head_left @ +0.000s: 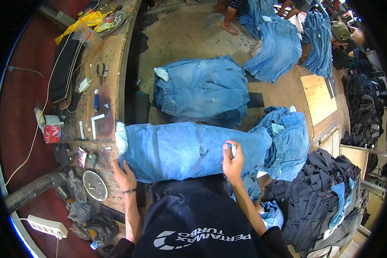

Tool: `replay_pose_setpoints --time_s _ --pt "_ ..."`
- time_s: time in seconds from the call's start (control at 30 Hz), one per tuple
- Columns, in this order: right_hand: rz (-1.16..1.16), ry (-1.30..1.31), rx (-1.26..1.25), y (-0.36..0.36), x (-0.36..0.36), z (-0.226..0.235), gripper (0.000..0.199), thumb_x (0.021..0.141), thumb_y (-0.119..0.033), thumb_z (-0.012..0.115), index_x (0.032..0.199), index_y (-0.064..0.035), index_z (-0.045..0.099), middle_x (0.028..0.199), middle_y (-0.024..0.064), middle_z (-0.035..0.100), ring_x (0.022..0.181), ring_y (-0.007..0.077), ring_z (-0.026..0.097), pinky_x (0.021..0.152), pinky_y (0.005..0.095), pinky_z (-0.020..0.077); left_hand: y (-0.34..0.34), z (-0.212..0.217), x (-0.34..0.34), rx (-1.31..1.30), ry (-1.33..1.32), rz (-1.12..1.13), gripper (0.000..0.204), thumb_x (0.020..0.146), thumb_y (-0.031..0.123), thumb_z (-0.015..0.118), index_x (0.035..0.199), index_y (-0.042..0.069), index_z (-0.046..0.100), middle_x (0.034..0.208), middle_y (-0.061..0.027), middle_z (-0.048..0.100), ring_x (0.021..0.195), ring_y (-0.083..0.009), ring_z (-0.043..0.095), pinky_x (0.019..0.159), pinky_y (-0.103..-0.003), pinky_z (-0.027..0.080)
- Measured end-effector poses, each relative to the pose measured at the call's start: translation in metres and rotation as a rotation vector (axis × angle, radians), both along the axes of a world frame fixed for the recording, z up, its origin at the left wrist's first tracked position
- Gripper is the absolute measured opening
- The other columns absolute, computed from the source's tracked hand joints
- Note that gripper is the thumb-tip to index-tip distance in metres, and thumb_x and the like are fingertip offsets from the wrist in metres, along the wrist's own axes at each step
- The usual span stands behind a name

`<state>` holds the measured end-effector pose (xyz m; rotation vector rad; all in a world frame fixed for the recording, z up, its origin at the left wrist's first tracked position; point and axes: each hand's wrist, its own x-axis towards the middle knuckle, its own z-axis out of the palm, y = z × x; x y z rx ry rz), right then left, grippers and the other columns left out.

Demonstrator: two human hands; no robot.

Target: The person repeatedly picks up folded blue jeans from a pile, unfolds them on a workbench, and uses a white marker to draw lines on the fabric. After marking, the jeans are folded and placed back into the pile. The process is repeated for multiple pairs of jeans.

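Observation:
Across my lap lies a pair of light blue jeans [172, 148], spread sideways, with white cloth [121, 137] showing at its left end. My left hand [125, 177] is at the lower left corner of the jeans, its thumb and fingers closed about the edge. Over the right part of the denim is my right hand [232, 162], thumb and fingers pinching a small white stick [233, 149] that looks like chalk. A small darker mark or hole [202, 150] shows on the denim left of that hand.
Beyond lies a pile of blue jeans [202, 88]; more blue jeans [290, 142] lie bunched at right. Dark garments [305, 202] are heaped at lower right. A wooden bench [109, 92] on the left bears cables, pliers [100, 71] and a round dish [95, 185]. Other people stand at the back.

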<state>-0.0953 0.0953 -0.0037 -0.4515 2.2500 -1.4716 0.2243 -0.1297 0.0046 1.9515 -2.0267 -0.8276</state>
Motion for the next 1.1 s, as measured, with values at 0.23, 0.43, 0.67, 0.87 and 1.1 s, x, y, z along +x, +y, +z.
replay_pose_setpoints --time_s 0.23,0.43,0.67,0.87,1.1 --pt "-0.022 0.098 -0.055 -0.001 -0.003 -0.006 0.014 0.103 -0.017 0.064 0.104 -0.0033 0.062 0.06 -0.0047 0.047 0.052 0.0028 0.037 0.048 0.0266 0.0283 0.023 0.056 -0.059 0.887 0.42 -0.027 0.069 0.102 0.049 0.061 0.142 -0.006 0.054 0.138 -0.0155 0.061 0.132 -0.0233 0.054 0.109 -0.041 0.044" --pt "-0.069 0.116 -0.078 -0.008 -0.003 -0.009 0.016 0.101 -0.018 0.066 0.099 -0.0029 0.063 0.058 -0.0031 0.046 0.052 0.0042 0.038 0.047 0.028 0.0297 -0.039 0.03 -0.202 0.293 -0.29 -1.023 0.06 0.094 0.049 0.061 0.107 -0.01 0.068 0.104 -0.0368 0.067 0.103 -0.0521 0.064 0.092 -0.053 0.051" --pt "-0.144 0.137 -0.057 -0.009 -0.001 -0.024 0.02 0.101 -0.021 0.068 0.096 -0.002 0.064 0.057 -0.0035 0.044 0.052 0.004 0.037 0.048 0.0273 0.0297 0.041 0.013 -0.112 0.572 0.575 -0.217 0.058 0.099 0.032 0.067 0.14 -0.004 0.05 0.126 -0.0189 0.067 0.116 -0.0326 0.065 0.101 -0.045 0.05" --pt "-0.191 0.167 0.012 -0.014 0.003 -0.02 0.021 0.1 -0.021 0.069 0.094 -0.0018 0.065 0.057 -0.0048 0.045 0.052 0.0032 0.036 0.048 0.0275 0.0285 0.023 0.022 -0.099 0.532 1.046 0.154 0.063 0.102 0.041 0.06 0.149 0.0 0.046 0.14 -0.0136 0.059 0.129 -0.0263 0.056 0.112 -0.04 0.044" --pt "-0.212 0.255 0.043 -0.025 0.006 -0.016 0.022 0.1 -0.021 0.069 0.093 -0.0006 0.065 0.061 -0.0047 0.049 0.055 0.0023 0.04 0.049 0.0252 0.0317 -0.048 0.01 -0.222 0.252 -0.129 -1.172 0.048 0.09 0.044 0.065 0.092 -0.005 0.067 0.096 -0.0302 0.069 0.092 -0.0433 0.068 0.083 -0.049 0.054"
